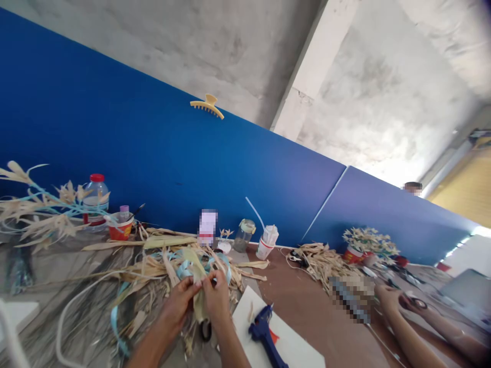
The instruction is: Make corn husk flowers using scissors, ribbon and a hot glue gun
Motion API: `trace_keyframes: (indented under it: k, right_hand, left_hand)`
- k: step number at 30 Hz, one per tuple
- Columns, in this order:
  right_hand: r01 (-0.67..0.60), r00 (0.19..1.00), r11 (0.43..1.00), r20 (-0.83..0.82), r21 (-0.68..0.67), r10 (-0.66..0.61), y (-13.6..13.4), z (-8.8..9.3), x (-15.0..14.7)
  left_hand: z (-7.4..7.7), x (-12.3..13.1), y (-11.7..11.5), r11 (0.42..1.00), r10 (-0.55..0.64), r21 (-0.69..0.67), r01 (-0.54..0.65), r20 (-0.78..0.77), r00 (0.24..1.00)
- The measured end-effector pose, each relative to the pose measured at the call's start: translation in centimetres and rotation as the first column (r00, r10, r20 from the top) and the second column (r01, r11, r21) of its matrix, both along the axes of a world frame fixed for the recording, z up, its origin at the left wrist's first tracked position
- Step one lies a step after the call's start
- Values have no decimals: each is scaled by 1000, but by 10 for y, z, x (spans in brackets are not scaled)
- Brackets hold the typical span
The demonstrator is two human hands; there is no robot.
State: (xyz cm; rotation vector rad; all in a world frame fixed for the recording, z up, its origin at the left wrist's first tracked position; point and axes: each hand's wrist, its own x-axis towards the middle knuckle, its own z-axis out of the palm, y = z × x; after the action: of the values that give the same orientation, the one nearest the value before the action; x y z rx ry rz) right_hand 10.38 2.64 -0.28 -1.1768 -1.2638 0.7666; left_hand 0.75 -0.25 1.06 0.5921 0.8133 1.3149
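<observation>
Both my hands meet low at the centre of the view, over a heap of dried husks. My left hand pinches a pale green-yellow husk strip from the left. On its right side, my right hand is closed on the same strip, fingertips nearly touching the left ones. The strip stands upright, with its ends showing above and below the fingers. Light blue ribbon curls behind the hands. Black scissor handles show partly below them.
A blue glue gun lies on a white board at my right. Behind stand a glass jar, a cup with a straw and a red-capped bottle. Another person's hands work at the far right.
</observation>
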Motion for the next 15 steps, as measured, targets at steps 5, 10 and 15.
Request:
trace_keyframes:
  k: [5, 10, 15]
  right_hand:
    - [-320, 769, 937, -617, -141, 170, 5, -4, 12]
    - [-436, 636, 887, -749, -153, 184, 1, 6, 16]
    - [-492, 725, 848, -632, -198, 273, -2, 5, 13]
  left_hand:
    - [-4, -7, 2, 998, 48, -35, -48, 5, 999]
    - [-6, -7, 4, 998, 35, -54, -35, -12, 999]
    - [-8, -7, 5, 999, 12, -42, -14, -26, 1000]
